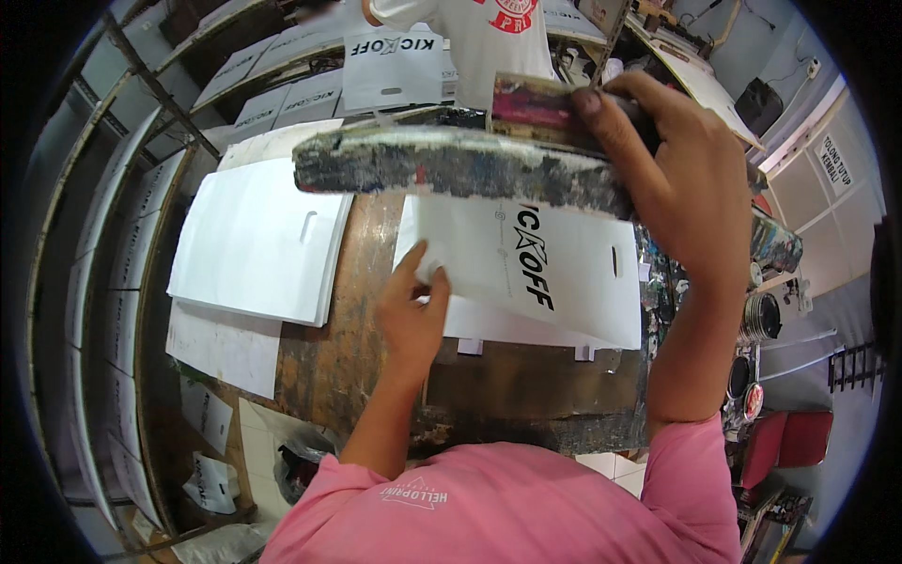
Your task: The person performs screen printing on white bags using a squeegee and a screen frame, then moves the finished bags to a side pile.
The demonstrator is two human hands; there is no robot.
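Observation:
My right hand is raised over the table, gripping a paint-crusted screen printing frame together with a pink-stained wooden squeegee. The thumb presses on the squeegee; the other fingers are partly hidden behind it. The frame is tilted up with its near edge toward me. Below it, my left hand pinches the left edge of a white bag printed with black letters. That edge is blurred and lifted off a white sheet. A handle slot shows at the bag's right end, and the frame hides its far side.
Left on the wooden table lies a stack of blank white bags. Racks of printed bags line the left side. Across the table, a person in a white shirt stands near a printed bag. Open cans sit at right.

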